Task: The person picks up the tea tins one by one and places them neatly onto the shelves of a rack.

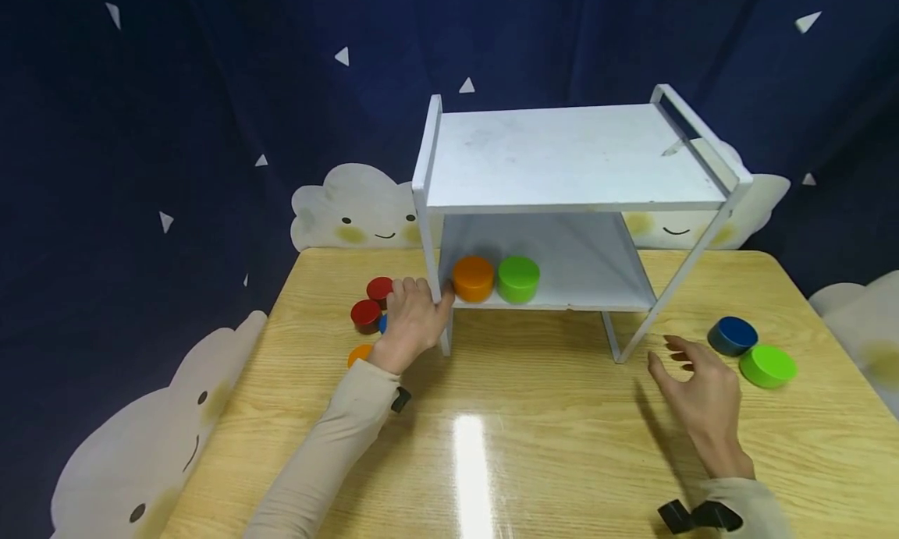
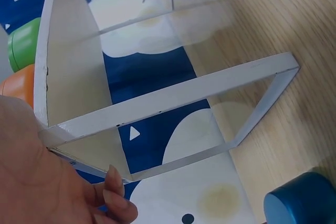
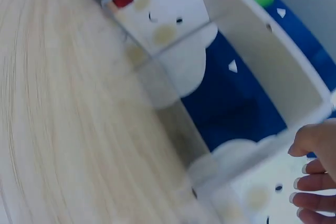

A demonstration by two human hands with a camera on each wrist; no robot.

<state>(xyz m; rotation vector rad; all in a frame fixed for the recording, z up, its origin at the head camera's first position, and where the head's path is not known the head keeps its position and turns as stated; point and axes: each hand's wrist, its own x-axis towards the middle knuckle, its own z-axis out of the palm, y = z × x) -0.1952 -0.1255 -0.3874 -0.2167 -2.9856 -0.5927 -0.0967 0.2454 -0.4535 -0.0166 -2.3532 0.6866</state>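
A white two-tier shelf point(image 1: 576, 157) stands on the table. On its lower tier an orange round block point(image 1: 473, 279) sits beside a green round block point(image 1: 518, 279). My left hand point(image 1: 414, 320) grips the shelf's front left post, thumb on the inner side and fingers on the outer; the left wrist view shows the fingertips point(image 2: 118, 200) beside the white frame point(image 2: 173, 95). Just right of the front right post, my right hand point(image 1: 702, 391) hovers with fingers loosely bent, thumb apart and nothing held. A blue round block point(image 1: 733, 336) and a light green one point(image 1: 769, 367) lie to its right.
Left of the shelf, two red round blocks point(image 1: 366, 317), an orange one point(image 1: 360, 355) and a partly hidden blue one point(image 2: 302, 203) lie on the wooden table point(image 1: 548, 437). A dark blue curtain point(image 1: 548, 40) with white clouds hangs behind.
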